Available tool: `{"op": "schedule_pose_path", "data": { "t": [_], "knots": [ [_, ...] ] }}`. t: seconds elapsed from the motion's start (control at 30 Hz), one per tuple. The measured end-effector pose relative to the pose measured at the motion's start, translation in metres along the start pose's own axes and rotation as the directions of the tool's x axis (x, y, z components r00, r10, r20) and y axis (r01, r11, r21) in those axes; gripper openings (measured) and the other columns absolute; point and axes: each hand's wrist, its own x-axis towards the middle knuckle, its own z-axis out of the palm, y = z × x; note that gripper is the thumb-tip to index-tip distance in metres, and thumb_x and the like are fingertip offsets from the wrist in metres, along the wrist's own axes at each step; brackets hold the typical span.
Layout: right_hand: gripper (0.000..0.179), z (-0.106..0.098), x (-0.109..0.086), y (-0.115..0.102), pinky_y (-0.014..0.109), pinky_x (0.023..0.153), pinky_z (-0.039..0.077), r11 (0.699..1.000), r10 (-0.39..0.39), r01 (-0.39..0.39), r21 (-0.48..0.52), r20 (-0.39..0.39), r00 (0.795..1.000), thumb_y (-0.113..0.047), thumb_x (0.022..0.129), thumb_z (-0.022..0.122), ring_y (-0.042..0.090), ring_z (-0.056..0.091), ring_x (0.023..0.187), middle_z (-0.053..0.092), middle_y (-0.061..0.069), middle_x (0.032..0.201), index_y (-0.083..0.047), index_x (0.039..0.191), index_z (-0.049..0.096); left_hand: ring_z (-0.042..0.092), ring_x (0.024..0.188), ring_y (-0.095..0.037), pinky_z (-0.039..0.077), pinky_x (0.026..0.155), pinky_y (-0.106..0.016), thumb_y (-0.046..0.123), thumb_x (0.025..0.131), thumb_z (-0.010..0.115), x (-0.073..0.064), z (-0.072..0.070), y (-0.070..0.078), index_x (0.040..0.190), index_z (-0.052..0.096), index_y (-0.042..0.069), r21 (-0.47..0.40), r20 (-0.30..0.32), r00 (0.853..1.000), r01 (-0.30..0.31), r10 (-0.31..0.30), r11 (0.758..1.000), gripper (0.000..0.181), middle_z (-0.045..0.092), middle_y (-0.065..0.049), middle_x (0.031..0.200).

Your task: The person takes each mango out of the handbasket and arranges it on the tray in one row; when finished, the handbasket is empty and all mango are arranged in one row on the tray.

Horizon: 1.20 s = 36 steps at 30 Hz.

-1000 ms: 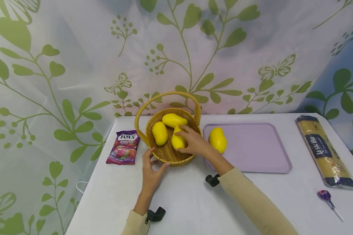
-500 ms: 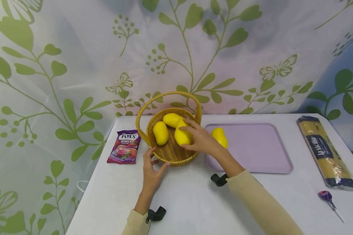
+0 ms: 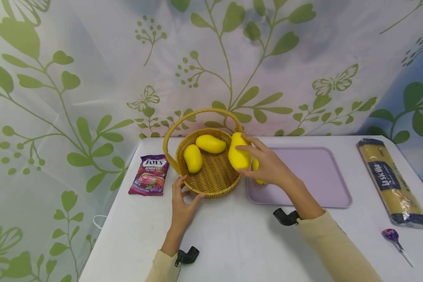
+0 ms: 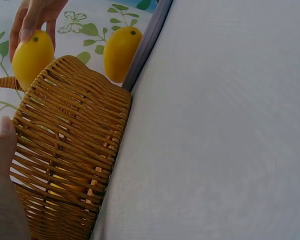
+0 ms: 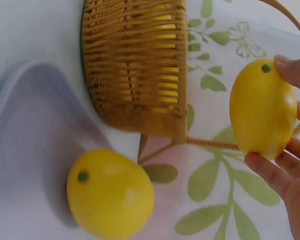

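My right hand (image 3: 269,166) grips a yellow mango (image 3: 239,152) between thumb and fingers, raised over the right rim of the wicker basket (image 3: 215,194). In the right wrist view this mango (image 5: 262,110) is upright, with a green stem spot on top. The basket has a tall arched handle (image 3: 197,113); two more mangoes lie inside, one at the left (image 3: 193,158) and one at the back (image 3: 211,143). With thumb and fingers spread along its front left side, my left hand (image 3: 183,207) holds the basket. Another mango (image 5: 110,195) rests on the lilac tray, partly hidden in the head view.
The lilac tray (image 3: 303,176) lies right of the basket on the white table (image 3: 232,239). A purple candy bag (image 3: 149,175) is at the left. Farther right are a pasta pack (image 3: 391,182) and a lollipop (image 3: 391,235). A leaf-patterned curtain (image 3: 183,39) hangs behind.
My right hand has lifted the mango out of the basket's right part and carried it right, over the rim. The left hand has stayed at the basket.
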Motion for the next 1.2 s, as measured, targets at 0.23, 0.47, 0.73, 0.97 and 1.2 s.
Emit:
{"op": "schedule_pose_path", "data": {
  "t": [0.23,0.47,0.73,0.97,1.2],
  "knots": [
    [0.065,-0.015,-0.02,0.01,0.051,0.099,0.05,0.999,0.017,-0.019,-0.032,-0.039,0.999,-0.022,0.075,0.086,0.036,0.041,0.138,0.032,0.009,0.157,-0.012,0.133,0.058,0.049,0.125,-0.033,0.055,0.087,-0.046,0.017,0.08,0.082,0.0,-0.002,-0.001,0.144,0.038,0.003,-0.003,0.006,1.0,-0.014,0.014,1.0,0.08,0.039,-0.008,0.147],
    [0.066,-0.029,-0.041,0.033,0.055,0.097,0.049,0.996,0.045,-0.05,-0.068,-0.072,0.996,-0.012,0.071,0.087,0.04,0.043,0.135,0.035,0.013,0.155,-0.007,0.131,0.058,0.05,0.123,-0.037,0.054,0.085,-0.049,0.014,0.079,0.082,0.0,-0.002,-0.002,0.145,0.038,0.005,-0.006,0.002,0.999,-0.042,0.042,0.999,0.08,0.039,-0.016,0.146],
    [0.065,-0.035,-0.068,0.069,0.063,0.096,0.045,0.987,0.131,-0.133,-0.095,-0.033,0.991,-0.01,0.071,0.086,0.047,0.04,0.134,0.035,0.017,0.153,-0.004,0.13,0.058,0.048,0.125,-0.037,0.054,0.086,-0.048,0.018,0.08,0.082,0.002,-0.002,-0.001,0.146,0.037,0.011,-0.009,0.012,0.999,-0.031,0.031,0.999,0.08,0.038,-0.02,0.146],
    [0.06,-0.026,-0.082,0.096,0.066,0.095,0.043,0.983,0.167,-0.163,-0.088,0.034,0.985,-0.012,0.073,0.085,0.05,0.041,0.131,0.038,0.023,0.149,-0.002,0.127,0.06,0.048,0.124,-0.038,0.053,0.086,-0.051,0.018,0.08,0.082,0.002,-0.002,-0.002,0.144,0.037,0.002,-0.022,0.014,0.999,-0.037,0.037,0.999,0.08,0.038,-0.016,0.147],
    [0.06,-0.019,-0.087,0.109,0.067,0.098,0.041,0.981,0.18,-0.174,-0.085,0.071,0.981,-0.013,0.072,0.085,0.05,0.04,0.131,0.039,0.026,0.148,-0.001,0.126,0.06,0.048,0.125,-0.037,0.053,0.086,-0.051,0.016,0.079,0.082,0.001,-0.001,-0.002,0.143,0.038,0.001,-0.023,0.012,0.999,-0.031,0.031,0.999,0.079,0.038,-0.015,0.146]
  ]
}}
